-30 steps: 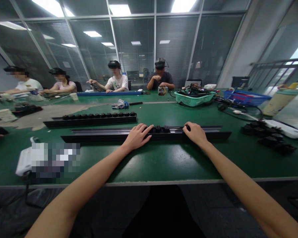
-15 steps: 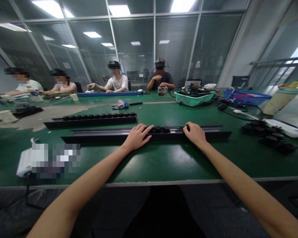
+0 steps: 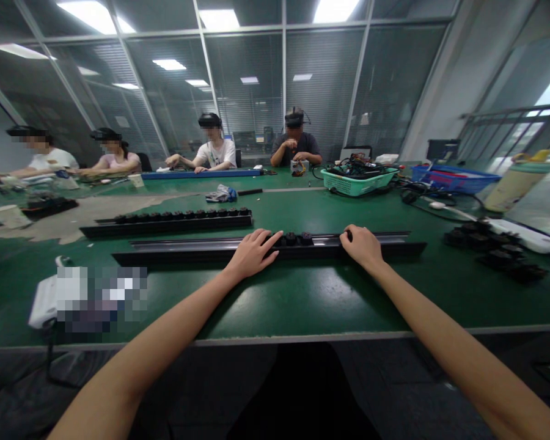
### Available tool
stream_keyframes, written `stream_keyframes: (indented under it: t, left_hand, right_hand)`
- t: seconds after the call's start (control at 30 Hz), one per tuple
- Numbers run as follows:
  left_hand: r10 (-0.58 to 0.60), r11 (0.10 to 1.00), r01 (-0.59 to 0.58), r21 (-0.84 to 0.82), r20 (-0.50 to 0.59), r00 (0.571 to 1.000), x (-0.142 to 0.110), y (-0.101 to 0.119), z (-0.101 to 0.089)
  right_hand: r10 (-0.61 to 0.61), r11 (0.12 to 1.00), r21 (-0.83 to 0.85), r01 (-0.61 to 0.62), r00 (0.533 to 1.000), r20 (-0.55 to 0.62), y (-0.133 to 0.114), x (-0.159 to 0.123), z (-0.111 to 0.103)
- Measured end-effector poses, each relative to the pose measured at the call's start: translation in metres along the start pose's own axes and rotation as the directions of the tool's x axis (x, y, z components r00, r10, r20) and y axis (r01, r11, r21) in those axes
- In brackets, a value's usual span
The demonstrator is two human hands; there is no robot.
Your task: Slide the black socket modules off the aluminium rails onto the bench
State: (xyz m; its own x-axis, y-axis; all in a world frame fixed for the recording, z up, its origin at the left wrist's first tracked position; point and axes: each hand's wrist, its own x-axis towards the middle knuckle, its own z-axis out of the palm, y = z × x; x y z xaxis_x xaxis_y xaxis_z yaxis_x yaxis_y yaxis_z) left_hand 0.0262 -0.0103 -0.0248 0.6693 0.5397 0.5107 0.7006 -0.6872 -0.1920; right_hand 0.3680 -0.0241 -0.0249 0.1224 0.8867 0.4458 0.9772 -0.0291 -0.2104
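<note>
A long black channel rail (image 3: 187, 255) lies across the table before me, with small black socket-like blocks (image 3: 306, 238) seated in its middle. My left hand (image 3: 252, 253) rests on the rail left of these blocks, fingers stretched out and partly covering a block. To the right of them, my right hand (image 3: 363, 245) is at the rail with its fingers curled around a small black piece (image 3: 349, 236), mostly hidden by the fingers. Behind, a second black rail (image 3: 174, 227) carries a full row of similar blocks.
More black blocks (image 3: 499, 247) lie at the right beside a white power strip (image 3: 522, 235). A green basket (image 3: 360, 185) of cables and a blue basket (image 3: 458, 180) stand farther back. A white device (image 3: 46, 299) sits at the left front. Several people work across the table.
My right hand has shifted very slightly to the right along the rail. The left hand keeps its place on the rail.
</note>
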Motion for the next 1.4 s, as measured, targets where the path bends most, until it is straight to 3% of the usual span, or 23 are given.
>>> stream_keyframes:
  t: [0.63, 1.4]
  left_hand:
    - [-0.002, 1.000, 0.002, -0.012, 0.000, 1.000, -0.001, -0.001, 0.001]
    - [0.004, 1.000, -0.004, 0.026, 0.009, 1.000, -0.001, -0.002, 0.001]
  right_hand:
    - [0.058, 0.996, -0.067, -0.058, 0.998, -0.007, 0.002, 0.002, 0.001]
    - [0.030, 0.999, 0.047, -0.027, 0.998, -0.056, 0.014, 0.004, 0.007]
